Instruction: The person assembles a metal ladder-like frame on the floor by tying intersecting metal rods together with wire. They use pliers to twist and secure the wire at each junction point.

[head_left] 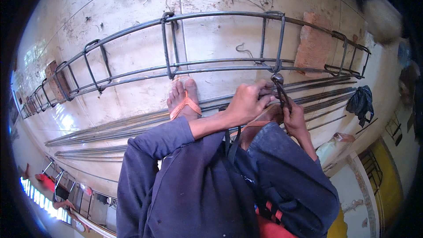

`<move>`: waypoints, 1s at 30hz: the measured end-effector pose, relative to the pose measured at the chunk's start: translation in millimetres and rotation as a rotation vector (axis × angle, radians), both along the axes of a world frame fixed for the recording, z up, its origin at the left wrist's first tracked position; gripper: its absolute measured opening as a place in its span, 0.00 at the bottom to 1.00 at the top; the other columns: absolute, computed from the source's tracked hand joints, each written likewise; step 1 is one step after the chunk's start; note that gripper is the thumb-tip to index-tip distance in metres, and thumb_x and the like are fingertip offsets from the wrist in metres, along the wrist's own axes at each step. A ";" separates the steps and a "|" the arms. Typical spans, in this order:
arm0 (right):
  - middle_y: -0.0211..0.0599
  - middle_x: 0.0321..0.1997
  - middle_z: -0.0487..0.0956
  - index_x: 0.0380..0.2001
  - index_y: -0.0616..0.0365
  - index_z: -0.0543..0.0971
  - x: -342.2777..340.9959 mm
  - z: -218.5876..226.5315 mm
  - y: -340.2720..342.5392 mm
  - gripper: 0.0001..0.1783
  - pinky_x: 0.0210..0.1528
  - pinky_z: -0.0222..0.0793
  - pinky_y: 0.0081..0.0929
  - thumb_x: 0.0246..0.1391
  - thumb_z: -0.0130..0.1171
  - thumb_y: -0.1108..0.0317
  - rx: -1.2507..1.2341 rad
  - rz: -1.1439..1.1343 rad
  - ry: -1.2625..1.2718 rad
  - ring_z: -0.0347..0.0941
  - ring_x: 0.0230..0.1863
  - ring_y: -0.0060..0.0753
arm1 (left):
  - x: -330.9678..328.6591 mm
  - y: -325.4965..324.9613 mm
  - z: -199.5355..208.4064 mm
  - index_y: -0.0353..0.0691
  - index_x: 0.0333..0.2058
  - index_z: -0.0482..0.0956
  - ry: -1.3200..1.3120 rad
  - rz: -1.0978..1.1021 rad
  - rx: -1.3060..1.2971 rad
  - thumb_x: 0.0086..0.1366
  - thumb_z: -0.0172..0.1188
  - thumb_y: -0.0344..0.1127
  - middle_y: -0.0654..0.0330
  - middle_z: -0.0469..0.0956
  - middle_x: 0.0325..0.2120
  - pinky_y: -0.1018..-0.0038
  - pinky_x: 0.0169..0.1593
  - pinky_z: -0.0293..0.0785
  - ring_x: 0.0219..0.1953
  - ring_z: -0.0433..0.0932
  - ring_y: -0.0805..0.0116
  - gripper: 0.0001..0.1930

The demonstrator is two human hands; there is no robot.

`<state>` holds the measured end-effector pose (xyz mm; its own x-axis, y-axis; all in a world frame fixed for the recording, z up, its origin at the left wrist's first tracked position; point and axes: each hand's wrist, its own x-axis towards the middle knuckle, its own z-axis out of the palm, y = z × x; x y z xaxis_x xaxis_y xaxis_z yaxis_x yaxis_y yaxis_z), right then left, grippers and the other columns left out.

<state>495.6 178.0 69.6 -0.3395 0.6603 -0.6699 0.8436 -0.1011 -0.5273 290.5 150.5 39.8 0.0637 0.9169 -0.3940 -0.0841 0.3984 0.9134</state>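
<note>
A long cage of steel reinforcing bars point(220, 69) with square stirrups point(165, 46) stretches across the floor in front of me. My right hand point(294, 118) is closed around the handles of dark pincers point(280, 87). Their rounded head meets the near lower bar at the foot of a stirrup point(282, 39). Just left of the pincers is my left hand point(250, 102), its fingers curled and the thumb bent in. Whatever those fingers pinch is too small or hidden to make out.
Bricks point(313, 39) prop the cage at both ends. Loose straight rods point(101, 128) lie under my hands and feet. A black plastic bag point(361, 101) sits at their right end. Wire scraps point(262, 0) are scattered on the far floor. My sandalled foot point(183, 99) touches the cage's near side.
</note>
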 end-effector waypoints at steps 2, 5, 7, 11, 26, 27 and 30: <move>0.56 0.29 0.75 0.42 0.62 0.73 1.0 -9.4 -6.2 0.15 0.34 0.66 0.44 0.50 0.44 0.74 0.022 -0.009 0.017 0.70 0.34 0.62 | 4.6 -1.2 -2.2 0.27 0.35 0.74 -0.109 0.070 -0.057 0.54 0.61 0.30 0.46 0.79 0.30 0.73 0.34 0.75 0.32 0.81 0.62 0.12; 0.37 0.20 0.71 0.37 0.64 0.73 -8.1 7.2 -3.1 0.12 0.23 0.63 0.26 0.55 0.40 0.74 -0.284 -0.213 0.143 0.67 0.20 0.32 | -8.9 10.3 3.4 0.28 0.38 0.73 -0.160 -0.120 -0.281 0.55 0.63 0.34 0.51 0.79 0.31 0.76 0.38 0.73 0.33 0.79 0.68 0.16; 0.29 0.17 0.67 0.33 0.63 0.70 -15.5 20.2 3.6 0.10 0.17 0.59 0.17 0.57 0.38 0.73 -0.559 -0.438 0.277 0.62 0.16 0.20 | -13.4 18.5 0.8 0.29 0.39 0.73 -0.225 -0.208 -0.396 0.54 0.64 0.40 0.52 0.78 0.33 0.76 0.40 0.72 0.35 0.77 0.68 0.20; 0.31 0.17 0.65 0.36 0.61 0.68 -16.4 28.2 1.8 0.09 0.14 0.58 0.19 0.56 0.40 0.70 -0.871 -0.718 0.467 0.61 0.15 0.21 | -7.2 22.8 -11.4 0.30 0.42 0.72 -0.545 -0.232 -0.526 0.53 0.63 0.51 0.51 0.76 0.37 0.73 0.46 0.69 0.40 0.74 0.67 0.29; 0.51 0.33 0.74 0.45 0.65 0.67 -25.1 76.8 -21.3 0.19 0.34 0.70 0.32 0.54 0.49 0.63 -0.100 -0.213 0.010 0.74 0.35 0.46 | 65.2 36.1 5.1 0.39 0.25 0.74 -0.948 0.356 -0.793 0.56 0.56 0.36 0.69 0.55 0.09 0.72 0.23 0.61 0.13 0.57 0.75 0.07; 0.54 0.35 0.72 0.51 0.65 0.65 -26.7 80.4 -28.1 0.26 0.38 0.69 0.38 0.52 0.53 0.60 0.145 -0.109 -0.026 0.71 0.40 0.53 | 69.4 41.6 7.8 0.37 0.26 0.75 -0.941 0.390 -0.828 0.56 0.55 0.35 0.67 0.58 0.09 0.73 0.21 0.61 0.12 0.58 0.74 0.07; 0.53 0.35 0.73 0.56 0.62 0.62 -16.1 67.0 -48.9 0.31 0.37 0.70 0.38 0.51 0.54 0.59 0.239 -0.068 -0.359 0.72 0.40 0.53 | 71.9 50.0 19.8 0.36 0.27 0.76 -0.678 0.423 -0.904 0.56 0.54 0.34 0.65 0.61 0.10 0.73 0.21 0.60 0.13 0.59 0.73 0.07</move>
